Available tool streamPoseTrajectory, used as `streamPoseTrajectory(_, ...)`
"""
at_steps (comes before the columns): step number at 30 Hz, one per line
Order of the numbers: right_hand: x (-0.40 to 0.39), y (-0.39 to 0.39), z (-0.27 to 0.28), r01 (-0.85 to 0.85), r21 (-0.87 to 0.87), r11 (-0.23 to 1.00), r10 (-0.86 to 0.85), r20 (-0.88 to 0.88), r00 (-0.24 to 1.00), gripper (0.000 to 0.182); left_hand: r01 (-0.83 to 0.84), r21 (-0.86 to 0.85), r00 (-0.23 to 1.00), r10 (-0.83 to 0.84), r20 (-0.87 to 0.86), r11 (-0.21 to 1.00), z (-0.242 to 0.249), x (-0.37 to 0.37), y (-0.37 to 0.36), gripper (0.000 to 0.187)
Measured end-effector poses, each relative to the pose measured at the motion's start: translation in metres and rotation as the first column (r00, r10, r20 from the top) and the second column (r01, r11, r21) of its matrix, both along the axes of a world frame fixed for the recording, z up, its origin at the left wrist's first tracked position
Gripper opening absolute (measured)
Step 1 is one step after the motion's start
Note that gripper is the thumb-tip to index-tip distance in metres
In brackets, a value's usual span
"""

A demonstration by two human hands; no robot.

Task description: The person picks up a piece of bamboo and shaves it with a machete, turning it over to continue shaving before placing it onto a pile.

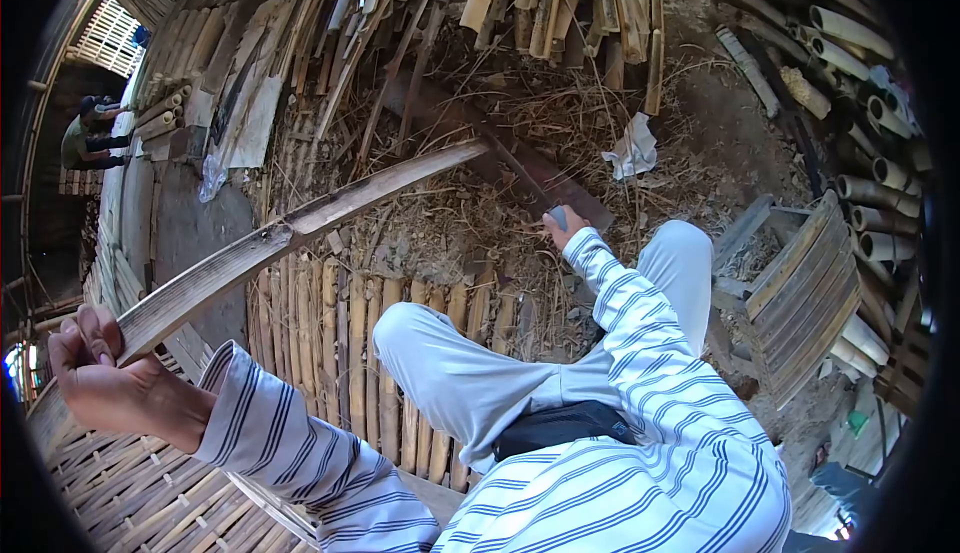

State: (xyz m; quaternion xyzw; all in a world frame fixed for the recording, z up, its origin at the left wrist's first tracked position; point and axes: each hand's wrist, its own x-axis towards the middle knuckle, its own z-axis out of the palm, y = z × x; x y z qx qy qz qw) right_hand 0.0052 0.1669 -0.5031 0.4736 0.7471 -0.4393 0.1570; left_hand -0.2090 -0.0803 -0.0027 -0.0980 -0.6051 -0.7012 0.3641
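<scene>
A long split bamboo strip (pixel 300 221) slants across the view, its inner hollow side showing. My left hand (pixel 118 378) is closed round its near lower end, thumb and fingers pinching the edge. My right hand (pixel 566 228) grips the grey handle of a long-bladed knife (pixel 520 168), whose thin blade runs up and left to the strip's far end, overlapping it in this view. Under the blade lies a dark brown plank (pixel 575 196) on the ground, partly blurred at its far end. Part of the handle is hidden in my fingers.
Bamboo shavings (pixel 430 213) litter the ground before my knees. Split bamboo pieces (pixel 560 3) are piled ahead, bamboo tubes (pixel 885 173) stacked right. A slatted bamboo stool (pixel 805 298) stands by my right knee, a crumpled white wrapper (pixel 632 148) ahead. Another person (pixel 90 133) is far left.
</scene>
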Motion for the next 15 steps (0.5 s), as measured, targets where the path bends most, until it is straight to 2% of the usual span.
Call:
streamPoseTrajectory(1, 0.0, -0.003, 0.005, 0.053, 0.1, 0.994, -0.047, -0.065, 0.997, 0.064, -0.1, -0.002, 0.995, 0.1, -0.013, 0.995, -0.002, 0.007, 0.014, 0.026)
streamPoseTrajectory(2, -0.001, 0.0, 0.011, 0.035, 0.112, 0.993, -0.026, -0.084, 0.996, 0.063, -0.199, -0.003, 0.98, 0.199, -0.024, 0.98, -0.003, 0.011, 0.021, 0.024)
streamPoseTrajectory(4, -0.006, 0.005, 0.052, 0.001, 0.135, 0.991, 0.015, -0.117, 0.993, 0.061, -0.111, -0.006, 0.993, 0.111, -0.043, 0.994, -0.004, -0.004, -0.003, 0.019)
streamPoseTrajectory(5, -0.006, -0.004, 0.061, 0.078, 0.291, 0.954, -0.027, -0.175, 0.984, 0.055, -0.094, -0.021, 0.994, 0.093, -0.054, 0.995, -0.005, -0.005, -0.003, 0.021)
streamPoseTrajectory(7, -0.009, -0.016, 0.106, 0.231, 0.259, 0.938, -0.108, -0.415, 0.903, 0.052, -0.096, -0.017, 0.995, 0.095, -0.042, 0.995, -0.004, 0.0, 0.008, 0.025)
streamPoseTrajectory(8, -0.01, -0.02, 0.117, 0.302, 0.227, 0.926, -0.144, -0.527, 0.837, 0.05, -0.117, 0.002, 0.993, 0.117, -0.021, 0.993, -0.002, 0.011, 0.025, 0.028)
streamPoseTrajectory(9, -0.011, -0.027, 0.11, 0.348, 0.273, 0.897, -0.133, -0.583, 0.801, 0.046, -0.135, 0.019, 0.991, 0.136, -0.004, 0.991, -0.001, 0.016, 0.034, 0.032)
streamPoseTrajectory(11, -0.011, -0.033, 0.031, 0.167, 0.329, 0.929, -0.104, -0.2, 0.974, 0.05, -0.008, -0.035, 0.999, 0.007, -0.031, 0.999, -0.002, 0.001, 0.008, 0.032)
streamPoseTrajectory(12, -0.01, -0.03, -0.01, 0.089, 0.332, 0.939, -0.078, -0.048, 0.996, 0.053, 0.059, -0.054, 0.997, -0.062, -0.049, 0.997, -0.001, -0.006, -0.004, 0.032)
streamPoseTrajectory(13, -0.008, -0.029, -0.043, 0.058, 0.342, 0.938, -0.055, -0.021, 0.998, 0.055, 0.082, -0.044, 0.996, -0.083, -0.021, 0.996, 0.003, -0.007, -0.01, 0.027)
streamPoseTrajectory(15, -0.015, -0.024, -0.055, 0.047, 0.376, 0.926, -0.028, -0.056, 0.998, 0.06, 0.134, -0.016, 0.991, -0.134, 0.032, 0.991, 0.007, -0.012, -0.012, 0.016)
